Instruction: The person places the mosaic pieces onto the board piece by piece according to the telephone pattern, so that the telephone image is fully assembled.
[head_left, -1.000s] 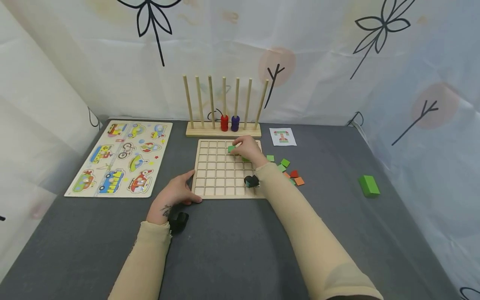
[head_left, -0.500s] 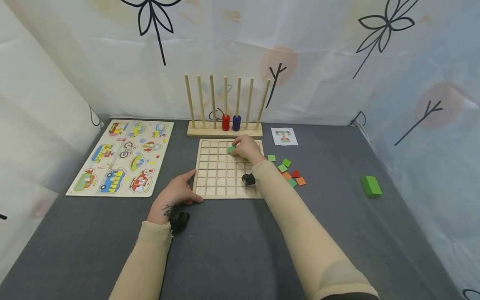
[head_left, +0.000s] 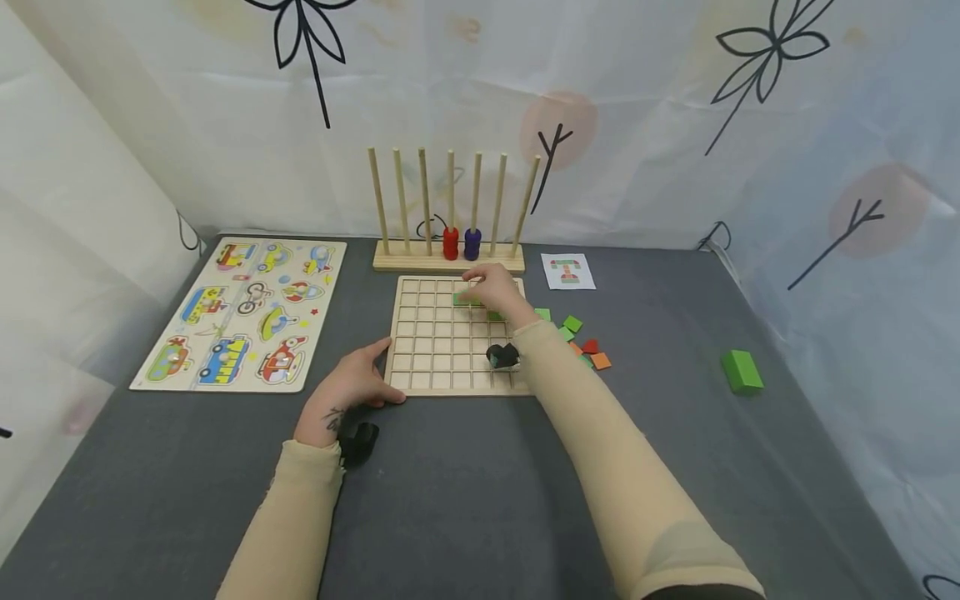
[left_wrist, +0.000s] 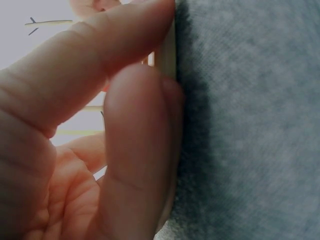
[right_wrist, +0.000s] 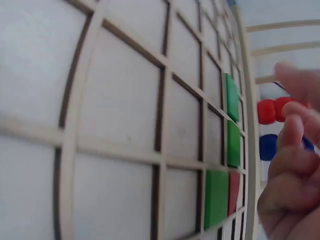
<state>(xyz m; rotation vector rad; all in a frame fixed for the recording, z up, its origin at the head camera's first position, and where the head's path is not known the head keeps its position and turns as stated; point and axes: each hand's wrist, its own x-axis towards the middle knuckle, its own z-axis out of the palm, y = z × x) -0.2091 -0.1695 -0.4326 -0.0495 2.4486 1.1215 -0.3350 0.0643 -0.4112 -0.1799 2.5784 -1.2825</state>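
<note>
Green tiles [right_wrist: 233, 144] seated in far cells of wooden board [head_left: 422, 364]; probably light, stiff, best pinched by edges. Right hand [head_left: 499, 292] poised above, grip loosely parted, nothing pinched. Left hand [head_left: 351, 381] rested against near left corner, grip spread.

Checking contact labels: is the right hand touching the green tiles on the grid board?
Apart. The right wrist view shows the grid board's rim in the gap between the right hand and the green tiles.

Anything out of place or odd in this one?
Nothing looks damaged. The loose tiles lie jumbled at mixed angles right of the grid board, and a green block sits oddly alone farther right.
</note>
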